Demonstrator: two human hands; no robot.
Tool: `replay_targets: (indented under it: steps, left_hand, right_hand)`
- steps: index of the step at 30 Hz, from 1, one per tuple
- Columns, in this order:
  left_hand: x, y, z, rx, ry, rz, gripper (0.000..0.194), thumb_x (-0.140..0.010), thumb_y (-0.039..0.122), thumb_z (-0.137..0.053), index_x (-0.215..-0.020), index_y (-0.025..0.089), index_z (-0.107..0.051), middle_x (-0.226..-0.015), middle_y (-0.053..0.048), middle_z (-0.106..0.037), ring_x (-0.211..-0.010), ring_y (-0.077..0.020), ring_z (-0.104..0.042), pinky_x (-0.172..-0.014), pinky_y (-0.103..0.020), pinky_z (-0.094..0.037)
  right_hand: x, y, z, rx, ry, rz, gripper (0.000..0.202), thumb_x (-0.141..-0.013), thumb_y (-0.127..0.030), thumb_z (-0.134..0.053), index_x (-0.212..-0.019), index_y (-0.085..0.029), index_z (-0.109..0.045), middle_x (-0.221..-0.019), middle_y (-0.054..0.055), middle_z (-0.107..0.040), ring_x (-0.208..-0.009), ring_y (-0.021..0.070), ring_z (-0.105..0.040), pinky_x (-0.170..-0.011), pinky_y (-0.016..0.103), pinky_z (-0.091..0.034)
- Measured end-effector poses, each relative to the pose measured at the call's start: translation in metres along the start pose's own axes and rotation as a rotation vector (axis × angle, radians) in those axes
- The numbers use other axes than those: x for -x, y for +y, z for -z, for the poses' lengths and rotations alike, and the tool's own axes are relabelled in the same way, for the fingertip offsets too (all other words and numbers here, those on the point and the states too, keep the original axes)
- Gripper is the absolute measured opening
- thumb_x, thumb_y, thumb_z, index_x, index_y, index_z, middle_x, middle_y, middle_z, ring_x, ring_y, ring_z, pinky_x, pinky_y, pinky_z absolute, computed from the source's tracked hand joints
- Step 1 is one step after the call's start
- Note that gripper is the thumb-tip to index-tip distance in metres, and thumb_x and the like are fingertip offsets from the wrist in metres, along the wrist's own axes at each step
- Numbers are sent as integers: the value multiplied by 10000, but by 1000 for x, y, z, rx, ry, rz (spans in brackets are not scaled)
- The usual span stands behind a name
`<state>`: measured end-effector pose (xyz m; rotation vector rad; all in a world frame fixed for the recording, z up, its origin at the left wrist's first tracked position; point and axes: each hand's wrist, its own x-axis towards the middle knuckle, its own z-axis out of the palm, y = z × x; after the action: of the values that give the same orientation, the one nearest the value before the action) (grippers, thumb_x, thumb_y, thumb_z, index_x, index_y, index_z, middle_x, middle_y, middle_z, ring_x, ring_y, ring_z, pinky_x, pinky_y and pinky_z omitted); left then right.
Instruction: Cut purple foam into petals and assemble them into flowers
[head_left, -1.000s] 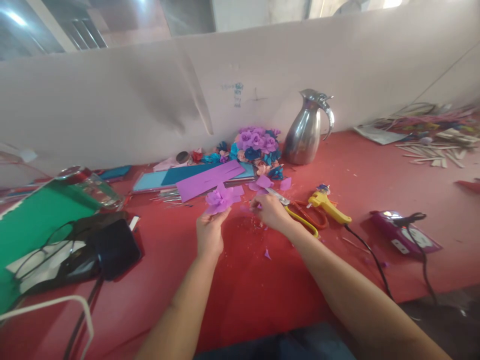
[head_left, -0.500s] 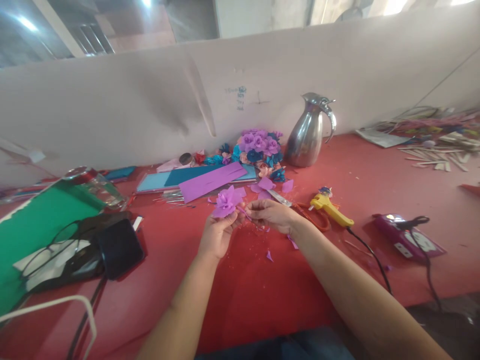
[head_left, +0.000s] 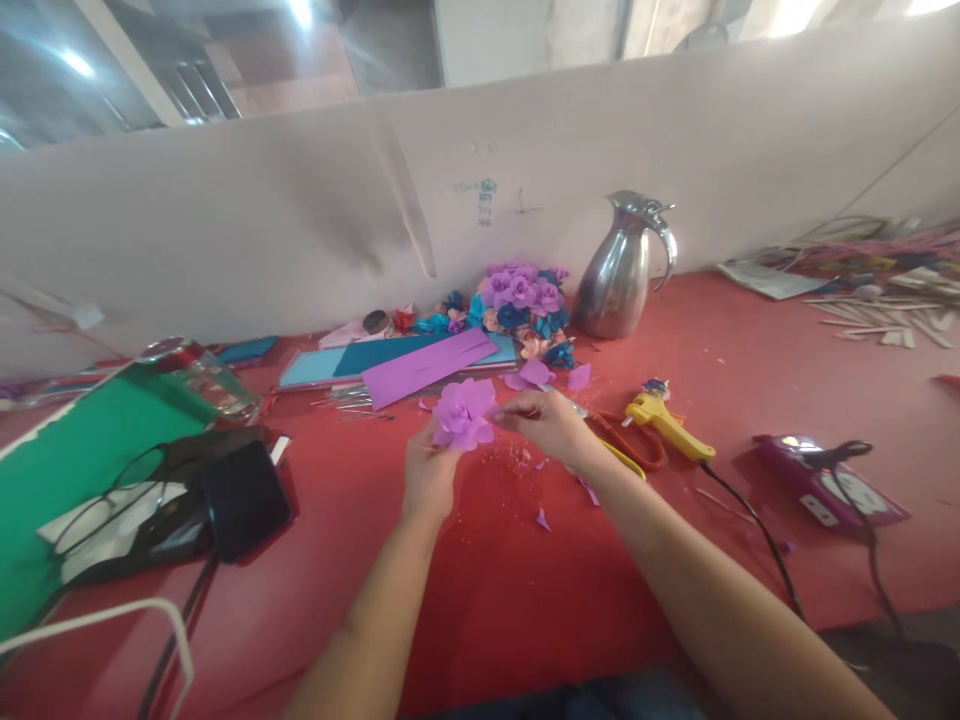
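Observation:
A purple paper flower (head_left: 463, 412) with layered petals faces up toward me over the red table. My left hand (head_left: 429, 468) is closed around its underside, and the bloom hides most of those fingers. At the flower's right edge, my right hand (head_left: 549, 425) pinches with thumb and forefinger on or beside a petal; whether it grips the petal I cannot make out. Loose purple petals (head_left: 529, 375) lie just behind the right hand. Scissors with red and yellow handles (head_left: 626, 458) rest partly under the right wrist.
A yellow glue gun (head_left: 667, 425) and a steel jug (head_left: 616, 268) stand to the right. Behind are finished paper flowers (head_left: 521, 292) and purple paper (head_left: 427, 368). A phone (head_left: 247, 500) and a glass jar (head_left: 199, 375) lie left; a purple box (head_left: 829, 480) sits far right.
The flower has turned to face me more, and my left fingers have gone behind it. My right hand has shifted slightly to the flower's right edge.

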<state>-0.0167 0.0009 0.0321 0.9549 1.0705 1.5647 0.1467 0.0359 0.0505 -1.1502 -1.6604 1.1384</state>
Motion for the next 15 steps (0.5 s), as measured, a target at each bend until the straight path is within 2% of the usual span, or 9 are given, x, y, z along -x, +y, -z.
replay_targets:
  steps: [5,9,11,15]
  left_hand:
    - [1,-5,0,-91,106,-96,257,-597,240,-783,-849,207,-755,-838,-8,-743,-821,-173,-648,-798,-287,-496]
    - [1,-9,2,-166,183,-110,274,-617,289,-766,-873,191,-755,-874,-27,-744,-860,-191,-639,-786,-276,-484]
    - [1,-11,2,-222,194,-125,251,-632,293,-753,-859,186,-755,-874,-24,-743,-868,-195,-634,-779,-268,-476]
    - [2,-13,5,-293,183,-158,203,-664,286,-729,-848,206,-754,-860,-4,-742,-891,-197,-627,-807,-266,-460]
  right_hand:
    - [4,-5,-10,-473,133,-121,268,-625,-446,-753,-652,-184,-700,-597,-26,-557,-580,102,-433,-607,271,-360]
    - [7,-8,-27,-770,180,-191,289,-518,-415,-821,-611,-179,-684,-623,-15,-564,-607,104,-463,-657,284,-403]
    - [8,-7,-34,-833,210,-221,296,-499,-407,-831,-605,-177,-677,-631,-10,-578,-609,104,-472,-649,281,-406]
    - [10,-5,-42,-808,322,-250,292,-489,-378,-842,-632,-180,-682,-625,-17,-604,-568,87,-453,-569,252,-370]
